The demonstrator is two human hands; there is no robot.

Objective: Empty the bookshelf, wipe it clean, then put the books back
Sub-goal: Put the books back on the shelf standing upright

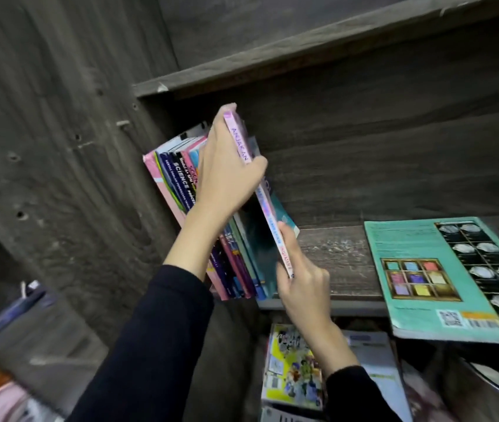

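Note:
A row of several upright books point(178, 178) leans against the left wall of a dark wooden bookshelf point(345, 260). A thin pink-spined book point(239, 141) stands tilted at the row's right end. My left hand point(226, 175) grips its upper part, thumb on the right of the spine and fingers on the left. My right hand point(300, 275) pinches the spine's lower end near the shelf's front edge. A teal book point(284, 217) leans behind the pink one.
A large teal book point(455, 278) lies flat on the right of the same shelf, overhanging the front edge. Below the shelf lie a yellow comic-style book point(293, 367) and other books. Blurred books sit at the lower left point(1, 379). Another shelf board point(303, 53) runs above.

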